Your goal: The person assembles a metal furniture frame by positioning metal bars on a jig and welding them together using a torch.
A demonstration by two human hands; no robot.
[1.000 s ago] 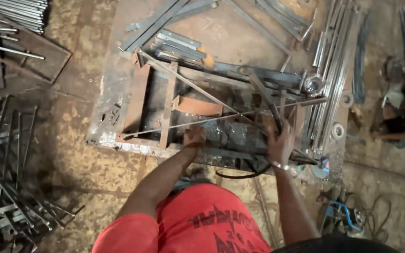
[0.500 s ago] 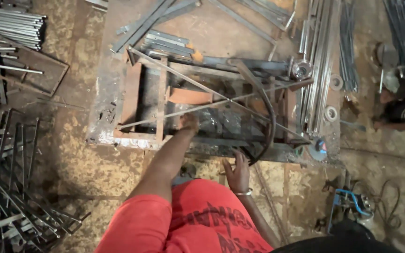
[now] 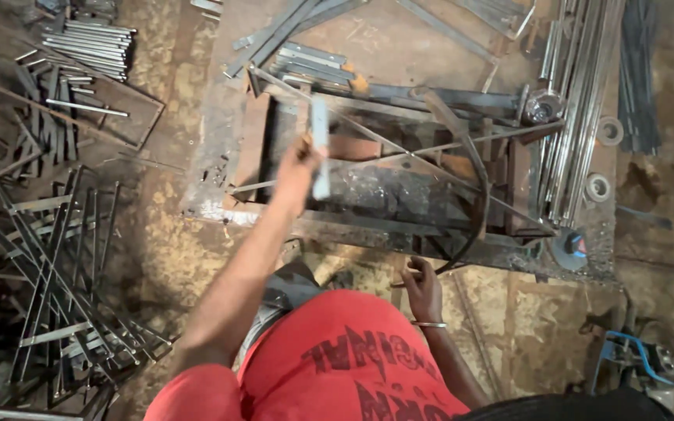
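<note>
My left hand [image 3: 299, 161] is stretched out over a rusty steel work table [image 3: 220, 156] and grips a short flat metal bar [image 3: 320, 148], held roughly upright above the welded frame [image 3: 399, 168] lying on the table. My right hand [image 3: 421, 287] is low, near my red shirt, just below the table's front edge; its fingers curl around the lower end of a thin curved dark strip [image 3: 473, 195] that arcs up over the frame. Two thin rods [image 3: 431, 148] cross diagonally over the frame.
A bundle of long shiny rods [image 3: 579, 101] lies along the table's right side beside round metal rings [image 3: 598, 187]. Cut steel bars [image 3: 56, 257] are piled on the floor to the left. Flat strips [image 3: 306, 58] lie at the table's far side. A blue tool [image 3: 633, 359] sits lower right.
My right hand came off the frame and dropped down to the table's front edge. My left hand rose from the frame and now lifts a flat bar. The view shifted right.
</note>
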